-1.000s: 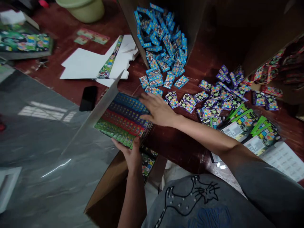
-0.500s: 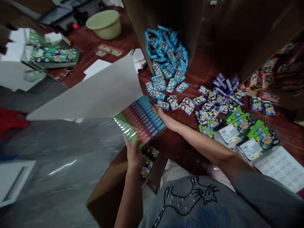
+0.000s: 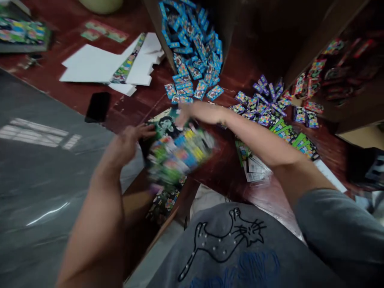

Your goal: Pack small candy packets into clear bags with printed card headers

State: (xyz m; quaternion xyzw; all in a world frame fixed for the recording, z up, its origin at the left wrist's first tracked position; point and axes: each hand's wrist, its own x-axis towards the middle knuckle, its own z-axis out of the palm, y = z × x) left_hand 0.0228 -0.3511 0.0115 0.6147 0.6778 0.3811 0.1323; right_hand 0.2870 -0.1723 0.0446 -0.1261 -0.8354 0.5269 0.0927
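A printed cardboard box, green and black with colourful markings, lies in front of me with its lid down; its near side is blurred by motion. My left hand holds the box's left edge, fingers reaching over it and thumb hidden. Across the box's far side, my right hand touches the lid, its fingers smeared by movement. Below the box stands an open brown carton, in which similar dark printed boxes are partly visible.
Blue candy packets spill from a carton lying on the red table. Purple packets, red packets and green printed pouches lie to the right. White folded card and a black phone are at the left.
The box's raised white lid has come down, covering the rows of coloured packets. My left hand has moved up and left from the near corner. The view has shifted, revealing the phone.
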